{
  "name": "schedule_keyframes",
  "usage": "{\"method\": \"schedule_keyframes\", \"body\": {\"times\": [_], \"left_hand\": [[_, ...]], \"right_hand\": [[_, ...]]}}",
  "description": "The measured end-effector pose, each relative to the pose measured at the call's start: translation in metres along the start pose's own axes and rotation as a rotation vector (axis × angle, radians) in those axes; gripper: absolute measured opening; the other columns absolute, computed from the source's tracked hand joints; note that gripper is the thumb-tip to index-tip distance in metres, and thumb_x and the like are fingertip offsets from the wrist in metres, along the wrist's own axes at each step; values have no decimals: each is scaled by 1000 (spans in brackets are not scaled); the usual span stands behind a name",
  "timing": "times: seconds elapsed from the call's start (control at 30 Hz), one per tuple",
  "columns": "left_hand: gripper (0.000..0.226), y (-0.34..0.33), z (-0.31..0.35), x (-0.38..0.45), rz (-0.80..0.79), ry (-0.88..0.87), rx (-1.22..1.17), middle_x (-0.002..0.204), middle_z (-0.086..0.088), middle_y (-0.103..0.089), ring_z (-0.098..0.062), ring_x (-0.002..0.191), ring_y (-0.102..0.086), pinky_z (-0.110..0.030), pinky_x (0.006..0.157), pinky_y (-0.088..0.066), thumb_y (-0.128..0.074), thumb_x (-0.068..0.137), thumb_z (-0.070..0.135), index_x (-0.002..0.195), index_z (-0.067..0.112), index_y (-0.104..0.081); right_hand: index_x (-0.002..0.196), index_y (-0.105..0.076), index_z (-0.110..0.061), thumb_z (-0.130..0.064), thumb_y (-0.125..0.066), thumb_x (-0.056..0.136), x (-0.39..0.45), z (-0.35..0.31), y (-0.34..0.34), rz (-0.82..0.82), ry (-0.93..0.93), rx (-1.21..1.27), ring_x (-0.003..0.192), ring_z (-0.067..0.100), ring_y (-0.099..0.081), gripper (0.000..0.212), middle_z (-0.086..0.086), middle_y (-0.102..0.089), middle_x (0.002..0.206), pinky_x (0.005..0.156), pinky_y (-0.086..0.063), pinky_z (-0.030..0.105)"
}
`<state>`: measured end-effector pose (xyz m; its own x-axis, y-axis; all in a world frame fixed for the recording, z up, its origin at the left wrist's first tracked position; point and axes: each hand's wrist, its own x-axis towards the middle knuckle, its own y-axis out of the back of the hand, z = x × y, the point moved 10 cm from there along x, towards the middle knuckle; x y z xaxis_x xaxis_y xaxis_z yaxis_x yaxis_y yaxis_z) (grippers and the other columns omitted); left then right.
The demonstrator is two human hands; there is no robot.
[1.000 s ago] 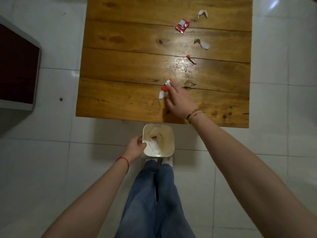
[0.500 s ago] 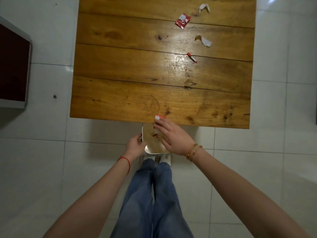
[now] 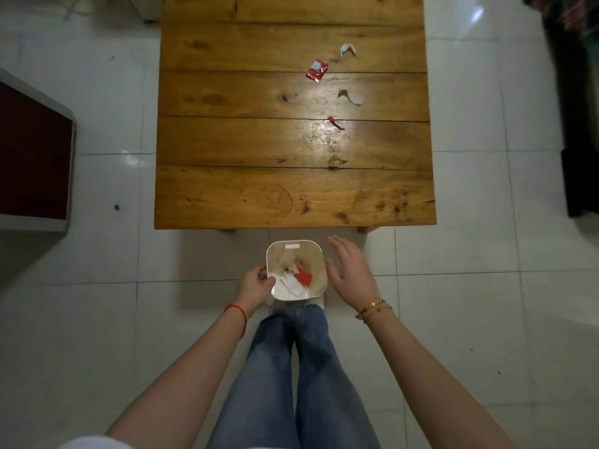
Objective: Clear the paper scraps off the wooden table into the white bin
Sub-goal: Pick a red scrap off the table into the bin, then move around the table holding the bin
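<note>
Scraps: 4 are left on far right of worktop [image 3: 227, 189], more lie in white bin [image 3: 319, 254] on floor. Bin rim is gripped by left hand [image 3: 256, 283]; right hand [image 3: 351, 270] is held open, empty, just beside bin.

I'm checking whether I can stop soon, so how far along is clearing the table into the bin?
Partly done: the white bin already holds red and white scraps. The left hand grips its rim; the right hand is open and empty beside it. Left on the wooden table: four scraps, including the red wrapper and the small red scrap.
</note>
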<state>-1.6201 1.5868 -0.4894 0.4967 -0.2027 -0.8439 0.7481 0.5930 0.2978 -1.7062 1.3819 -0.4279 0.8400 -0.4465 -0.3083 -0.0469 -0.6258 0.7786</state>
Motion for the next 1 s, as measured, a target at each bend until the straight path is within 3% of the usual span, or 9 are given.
{"method": "schedule_keyframes", "body": {"times": [0.13,0.3,0.53,0.7,0.87,1.0], "left_hand": [[44,10,20,-41,-5,-59,48,124,-14,-62,-23,106,-61,-27,83,-46,-55,87,9,130,3,-50],[46,25,56,-88,7,-181,120,124,-15,-61,-22,106,-60,-28,83,-48,-58,86,13,130,3,-50],[50,26,106,-141,-10,-336,273,129,-13,-59,-24,114,-58,-27,84,-47,-60,86,20,133,6,-48],[49,3,135,-168,-85,-373,344,129,-13,-59,-26,115,-58,-40,94,-51,-58,88,25,133,7,-49],[49,-33,174,-185,-141,-427,406,131,-12,-57,-26,116,-57,-36,90,-52,-55,90,26,135,7,-47],[42,-73,212,-190,-145,-467,434,124,-11,-62,-15,92,-59,-20,66,-49,-54,90,20,130,7,-50]], "right_hand": [[139,-43,-12,-25,-51,93,-30,-8,36,75,-70,22,129,19,-41,48,5,-49,138,111,-33,33],[137,-44,-12,-23,-53,93,-72,-15,80,179,-155,45,126,17,-42,46,5,-52,134,106,-29,25],[134,-48,-11,-21,-52,94,-134,-14,138,350,-232,102,123,19,-44,42,7,-54,132,105,-35,30],[134,-48,-14,-22,-52,94,-175,9,171,469,-367,159,125,18,-43,42,5,-54,132,104,-30,24],[134,-47,-16,-23,-51,93,-198,42,195,548,-467,214,125,17,-43,42,5,-53,133,102,-30,23],[133,-49,-15,-24,-51,93,-200,72,220,599,-480,240,125,17,-43,41,5,-54,132,103,-33,25]]}}
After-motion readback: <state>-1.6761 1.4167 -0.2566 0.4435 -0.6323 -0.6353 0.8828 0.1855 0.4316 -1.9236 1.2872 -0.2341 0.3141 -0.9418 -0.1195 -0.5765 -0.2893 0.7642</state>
